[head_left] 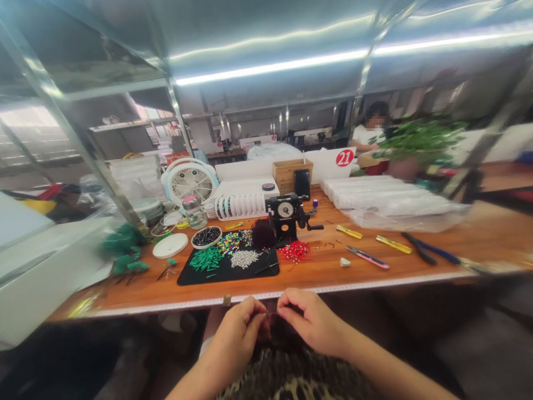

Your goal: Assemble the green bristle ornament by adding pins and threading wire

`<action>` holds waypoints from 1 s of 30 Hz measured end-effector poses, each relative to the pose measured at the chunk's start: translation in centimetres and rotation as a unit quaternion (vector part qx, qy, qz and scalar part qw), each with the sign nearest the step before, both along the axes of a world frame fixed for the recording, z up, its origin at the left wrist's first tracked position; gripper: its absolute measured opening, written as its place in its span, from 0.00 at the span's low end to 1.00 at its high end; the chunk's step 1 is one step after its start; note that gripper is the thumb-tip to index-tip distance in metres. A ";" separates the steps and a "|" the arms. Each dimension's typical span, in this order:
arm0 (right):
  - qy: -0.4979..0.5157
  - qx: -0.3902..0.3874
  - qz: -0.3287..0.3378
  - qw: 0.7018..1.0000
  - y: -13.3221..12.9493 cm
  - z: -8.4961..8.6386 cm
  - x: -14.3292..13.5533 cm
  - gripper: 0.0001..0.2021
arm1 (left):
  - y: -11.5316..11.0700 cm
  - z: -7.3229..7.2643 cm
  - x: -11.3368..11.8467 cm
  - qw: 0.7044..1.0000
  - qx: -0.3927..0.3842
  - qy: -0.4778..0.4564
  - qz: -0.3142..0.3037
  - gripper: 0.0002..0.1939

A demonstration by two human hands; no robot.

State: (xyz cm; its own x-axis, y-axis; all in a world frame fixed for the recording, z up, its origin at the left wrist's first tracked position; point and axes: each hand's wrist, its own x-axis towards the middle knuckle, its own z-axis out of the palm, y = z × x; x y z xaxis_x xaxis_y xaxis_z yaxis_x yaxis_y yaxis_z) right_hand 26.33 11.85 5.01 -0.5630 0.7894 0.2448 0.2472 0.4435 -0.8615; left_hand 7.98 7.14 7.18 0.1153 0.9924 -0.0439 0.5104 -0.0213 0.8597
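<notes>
I see the left hand (238,334) and the right hand (313,323), both closed in a pinch on a thin, pale strand (271,313). It is on the near side of the black rectangular mat (189,278), below the edge of the brown wooden surface (310,273). I judge it very light, bendable and easy to lose; I would take it with fingertips, at both sides of the visible part. The fingers hide its ends, and its material I cannot make out.

Along our desk's (308,273) front edge we have a black mat (250,274), with pliers (418,248) toward the right and a fan (194,184) toward the back left.
</notes>
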 end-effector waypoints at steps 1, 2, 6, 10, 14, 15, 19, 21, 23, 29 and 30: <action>-0.001 0.004 -0.001 1.000 0.0 0.0 0.0 0.07 | 0.0 0.1 0.0 1.000 0.006 0.005 -0.001 0.08; -0.002 0.009 -0.001 1.000 0.0 0.0 0.0 0.07 | 0.0 0.2 0.1 1.000 0.009 0.008 -0.002 0.09; -0.001 0.022 -0.001 1.000 -0.1 -0.1 0.0 0.07 | 0.0 0.4 0.2 1.000 0.000 -0.001 -0.001 0.09; 0.001 0.013 -0.002 1.000 -0.1 -0.1 0.0 0.07 | 0.1 0.5 0.4 0.993 -0.068 -0.095 -0.012 0.08; 0.025 -0.062 0.007 0.998 0.0 0.2 -0.1 0.08 | 0.3 0.5 0.3 0.930 -0.232 -0.283 -0.012 0.11; 0.034 -0.086 0.012 0.996 0.1 0.2 -0.2 0.08 | 0.4 0.5 0.2 0.912 -0.260 -0.318 -0.005 0.12; 0.071 -0.180 0.020 0.981 0.2 0.3 -0.4 0.09 | 0.7 0.2 -0.1 0.870 -0.304 -0.386 0.026 0.10; 0.089 -0.213 0.021 0.973 0.2 0.2 -0.6 0.09 | 0.8 0.2 -0.2 0.863 -0.312 -0.397 0.033 0.09; 0.101 -0.229 0.020 0.968 0.2 0.0 -0.7 0.09 | 0.9 0.1 -0.3 0.859 -0.315 -0.402 0.036 0.08; 0.109 -0.241 0.024 0.964 0.2 -0.3 -0.7 0.09 | 0.9 0.4 -0.1 0.863 -0.307 -0.398 0.040 0.10; 0.110 -0.240 0.024 0.964 0.3 -0.3 -0.7 0.09 | 0.9 0.4 0.0 0.870 -0.297 -0.392 0.045 0.10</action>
